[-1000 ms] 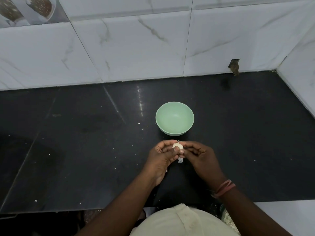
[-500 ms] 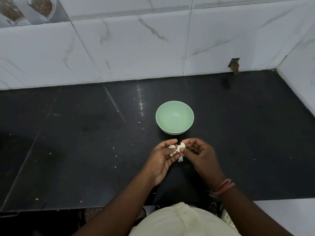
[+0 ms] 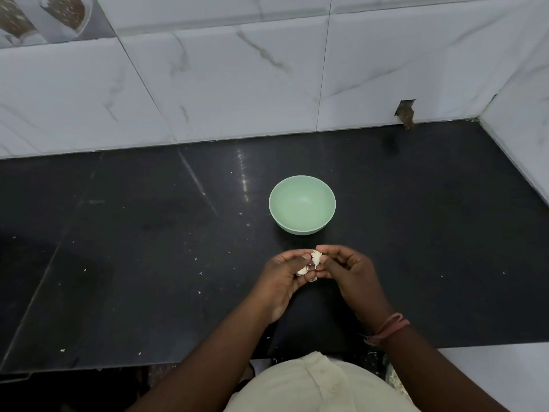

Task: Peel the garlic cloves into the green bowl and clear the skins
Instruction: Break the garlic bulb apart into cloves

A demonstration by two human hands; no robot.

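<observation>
Garlic clove (image 3: 315,257), light with brittle papery skin, sits pinched between left hand (image 3: 284,278) and right hand (image 3: 350,270); each grip holds it by fingertips.

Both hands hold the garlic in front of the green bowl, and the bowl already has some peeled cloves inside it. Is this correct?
Not fully. The head view shows the green bowl with nothing inside it. The rest is right: the left hand and the right hand both hold the garlic in front of the bowl, on the near side.
</observation>
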